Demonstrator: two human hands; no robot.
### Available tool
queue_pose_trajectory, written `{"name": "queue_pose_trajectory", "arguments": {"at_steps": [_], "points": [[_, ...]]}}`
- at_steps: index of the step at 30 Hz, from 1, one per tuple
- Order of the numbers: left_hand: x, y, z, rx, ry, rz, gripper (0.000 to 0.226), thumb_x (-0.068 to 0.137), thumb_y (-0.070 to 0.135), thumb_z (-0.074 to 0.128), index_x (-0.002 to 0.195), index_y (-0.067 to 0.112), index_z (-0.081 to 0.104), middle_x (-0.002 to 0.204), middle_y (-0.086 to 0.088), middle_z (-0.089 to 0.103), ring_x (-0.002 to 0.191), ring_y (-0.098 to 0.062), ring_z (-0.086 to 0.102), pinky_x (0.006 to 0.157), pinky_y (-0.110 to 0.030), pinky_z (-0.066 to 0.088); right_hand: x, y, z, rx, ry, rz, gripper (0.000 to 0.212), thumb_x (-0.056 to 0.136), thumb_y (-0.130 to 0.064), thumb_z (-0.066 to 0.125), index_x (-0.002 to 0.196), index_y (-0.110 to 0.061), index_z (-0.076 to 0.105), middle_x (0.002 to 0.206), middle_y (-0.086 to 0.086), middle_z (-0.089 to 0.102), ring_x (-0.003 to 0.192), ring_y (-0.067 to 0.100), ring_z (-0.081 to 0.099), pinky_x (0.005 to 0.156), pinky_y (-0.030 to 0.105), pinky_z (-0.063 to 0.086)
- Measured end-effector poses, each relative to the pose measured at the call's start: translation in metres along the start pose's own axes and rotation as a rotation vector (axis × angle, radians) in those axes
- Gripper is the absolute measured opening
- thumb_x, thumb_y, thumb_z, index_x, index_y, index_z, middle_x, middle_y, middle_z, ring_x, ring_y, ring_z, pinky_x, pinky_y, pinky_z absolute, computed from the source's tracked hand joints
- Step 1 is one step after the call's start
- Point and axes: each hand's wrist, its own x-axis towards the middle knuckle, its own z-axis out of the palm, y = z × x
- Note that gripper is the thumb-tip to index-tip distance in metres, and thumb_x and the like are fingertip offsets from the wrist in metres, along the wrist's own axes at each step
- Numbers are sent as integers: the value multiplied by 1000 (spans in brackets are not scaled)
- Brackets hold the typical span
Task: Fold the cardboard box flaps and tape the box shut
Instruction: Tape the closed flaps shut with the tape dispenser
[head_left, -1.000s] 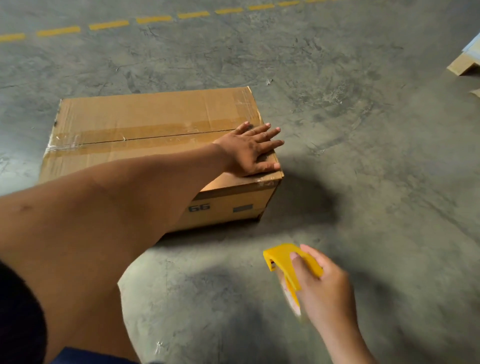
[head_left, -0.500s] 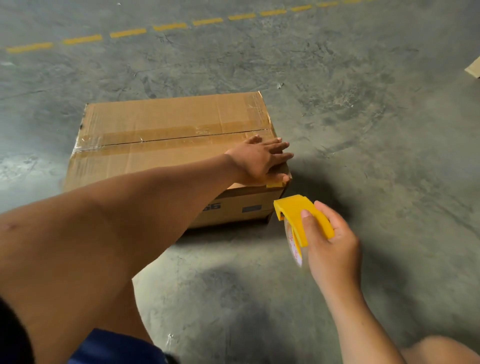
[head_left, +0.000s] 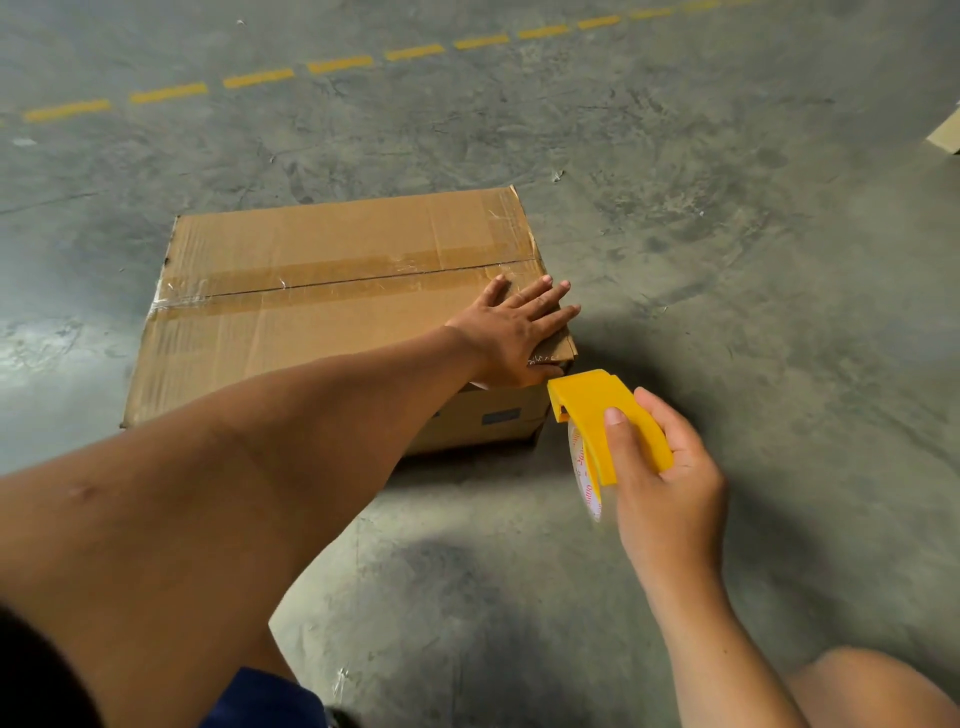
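Closer now to the cardboard box (head_left: 332, 306) than half a second back: the yellow tape dispenser (head_left: 605, 421), raised from low by the knee to just beside the near right corner, nose nearly level with the top edge. Shifted too, the view, a little to the left and nearer, leaving the box more central on the concrete floor (head_left: 727, 260).

Sits flat on the floor, flaps already folded down and meeting along a centre seam (head_left: 363, 280). Carries an older strip of tape along that seam, wrinkled at the left end, while the right end looks bare and slightly parted; judged as the stretch waiting for fresh tape.

Presses down on the near flap at the right end, the left hand (head_left: 511, 332), fingers straight and spread, palm flat, gripping nothing. Likely placed so to keep the flap level and stop the box sliding once the tape is pulled. Spread wider than before, when the fingers lay closer together at the corner.

Wraps round the dispenser's handle, the right hand (head_left: 670, 483), thumb on top and fingers curled beneath, roll (head_left: 584, 473) hanging below the yellow guard. Angled toward the box end, presumably to start the strip on the side wall and run over the seam. Not yet touching cardboard.
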Motion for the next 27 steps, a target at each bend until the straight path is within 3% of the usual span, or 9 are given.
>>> {"name": "queue_pose_trajectory", "arguments": {"at_steps": [5, 8, 10, 15, 19, 24, 27], "points": [[-19, -11, -11, -260, 113, -86, 82, 95, 73, 27, 160, 29, 4, 168, 2, -5, 154, -15, -7, 124, -45, -5, -5, -22, -8, 68, 26, -46, 51, 83, -54, 62, 127, -29, 65, 121, -13, 67, 108, 6, 63, 81, 11, 46], [-47, -36, -15, -301, 160, -250, 78, 96, 70, 24, 160, 28, 8, 168, 4, 4, 154, -15, 2, 125, -44, -1, -4, -36, -1, 149, 16, -50, 55, 79, -58, 62, 127, -31, 66, 121, -15, 67, 109, 5, 64, 91, 30, 54], [-76, -63, -11, -288, 175, -393, 77, 96, 70, 22, 160, 29, 10, 168, 4, 6, 154, -15, 4, 125, -43, -1, -1, -46, 12, 188, -27, -53, 54, 80, -57, 63, 127, -31, 65, 121, -17, 66, 109, 4, 64, 92, 34, 55], [-167, -130, 11, -223, 193, -777, 83, 92, 78, 22, 160, 30, 13, 168, 3, 9, 154, -16, 4, 124, -48, 3, 4, -66, 58, 234, -189, -125, 49, 80, -55, 64, 124, -32, 66, 119, -16, 67, 109, 2, 63, 90, 26, 53], [-216, -149, 18, -189, 134, -879, 95, 79, 93, 13, 158, 41, 7, 168, 9, 0, 154, -16, -3, 123, -57, 1, 2, -76, 93, 242, -335, -198, 46, 81, -53, 64, 123, -34, 66, 117, -22, 64, 109, -10, 56, 81, 2, 45], [-241, -152, 24, -363, 150, -1035, 99, 73, 96, 25, 157, 47, 3, 167, 13, -9, 153, -17, -15, 115, -63, 25, 3, -90, 137, 267, -496, -271, 46, 82, -54, 62, 124, -36, 63, 119, -23, 64, 110, -9, 56, 85, 5, 45], [-230, -140, 20, -420, 157, -1032, 101, 73, 94, 33, 157, 45, 6, 167, 11, -7, 153, -17, -14, 119, -59, 22, 6, -98, 158, 277, -538, -287, 50, 82, -57, 60, 127, -36, 62, 120, -25, 62, 110, -9, 56, 93, 16, 47]]}}
